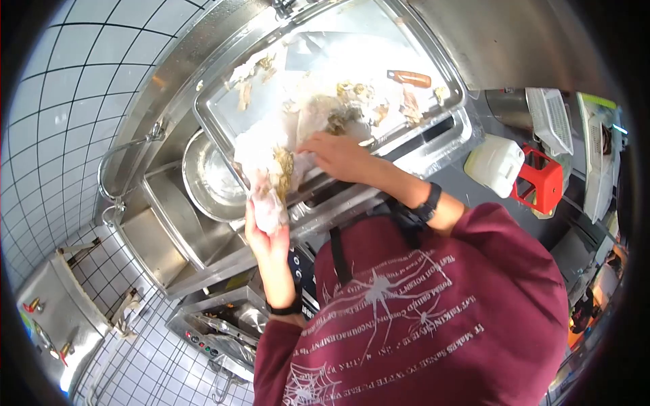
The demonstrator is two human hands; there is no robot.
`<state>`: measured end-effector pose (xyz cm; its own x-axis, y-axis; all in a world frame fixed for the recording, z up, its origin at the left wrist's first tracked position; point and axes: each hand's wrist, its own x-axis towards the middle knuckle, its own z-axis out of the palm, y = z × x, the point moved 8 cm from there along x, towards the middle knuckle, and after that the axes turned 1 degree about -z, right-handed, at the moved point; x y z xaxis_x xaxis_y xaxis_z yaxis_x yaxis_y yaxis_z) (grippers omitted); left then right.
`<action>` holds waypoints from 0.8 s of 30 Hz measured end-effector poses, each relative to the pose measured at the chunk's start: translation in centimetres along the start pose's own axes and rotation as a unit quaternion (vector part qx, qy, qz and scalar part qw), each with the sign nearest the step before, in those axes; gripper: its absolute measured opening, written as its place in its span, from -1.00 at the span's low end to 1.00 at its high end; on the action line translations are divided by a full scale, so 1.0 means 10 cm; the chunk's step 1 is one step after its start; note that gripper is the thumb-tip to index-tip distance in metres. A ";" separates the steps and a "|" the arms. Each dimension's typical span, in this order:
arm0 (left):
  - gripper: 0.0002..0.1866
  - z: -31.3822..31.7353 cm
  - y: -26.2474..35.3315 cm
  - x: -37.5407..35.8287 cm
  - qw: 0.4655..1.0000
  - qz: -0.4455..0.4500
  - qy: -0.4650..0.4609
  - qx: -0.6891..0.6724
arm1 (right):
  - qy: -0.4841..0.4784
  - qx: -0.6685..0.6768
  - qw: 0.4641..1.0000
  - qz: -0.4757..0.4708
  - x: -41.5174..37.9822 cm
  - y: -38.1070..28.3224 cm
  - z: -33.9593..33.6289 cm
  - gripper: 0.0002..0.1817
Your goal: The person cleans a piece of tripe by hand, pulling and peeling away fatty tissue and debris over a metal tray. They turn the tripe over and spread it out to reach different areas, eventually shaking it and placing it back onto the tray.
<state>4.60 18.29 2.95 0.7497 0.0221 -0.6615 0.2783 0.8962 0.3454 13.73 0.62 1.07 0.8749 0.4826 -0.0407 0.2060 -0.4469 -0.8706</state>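
A large pale, wet piece of raw meat or offal [261, 152] with yellow-brown matter on it lies at the near left of a metal tray [206, 115]. My left hand [267, 240] is wrapped round its lower end, past the tray's edge. My right hand [338, 157] rests on the near side of the pile, fingers bent against the pale pieces; what its fingertips hold is hidden. More pale and brownish pieces [352, 101] spread across the tray. A knife with a brown wooden handle [409, 78] lies at the tray's right; glare washes out its blade.
A round metal bowl [196, 177] sits in the sink left of the tray, beside a metal basin [150, 247]. At the right are a white jug [495, 166], a red stool [539, 181] and a white basket [550, 122]. A faucet pipe [101, 172] curves along the tiled wall.
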 end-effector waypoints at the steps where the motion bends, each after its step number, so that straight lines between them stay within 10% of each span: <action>1: -0.65 0.02 -0.02 0.04 1.000 -0.008 -0.012 -0.015 | -0.021 0.039 0.998 -0.036 0.00 -0.17 0.10 -0.69; 8: -0.55 -0.05 -0.13 0.20 0.998 -0.033 -0.029 0.034 | 0.077 0.054 0.984 -0.152 -0.15 -0.72 0.32 -0.71; 10: -0.57 0.20 -0.18 0.17 0.899 -0.189 -0.392 -0.050 | 0.067 0.041 0.996 -0.046 -0.10 -0.68 0.14 -0.80; 14: -0.61 0.06 0.04 0.22 0.976 0.046 -0.096 0.191 | 0.136 0.042 0.987 -0.068 -0.21 -0.80 -0.09 -0.84; 24: -0.59 0.22 0.07 0.20 0.961 0.133 -0.124 0.207 | 0.046 0.159 0.986 0.035 -0.33 -0.83 0.10 -0.78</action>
<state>7.67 18.01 3.35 0.9330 0.0747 -0.3519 0.2333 0.6188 0.7501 8.75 3.48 7.95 0.9211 0.3821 -0.0746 0.0086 -0.2116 -0.9773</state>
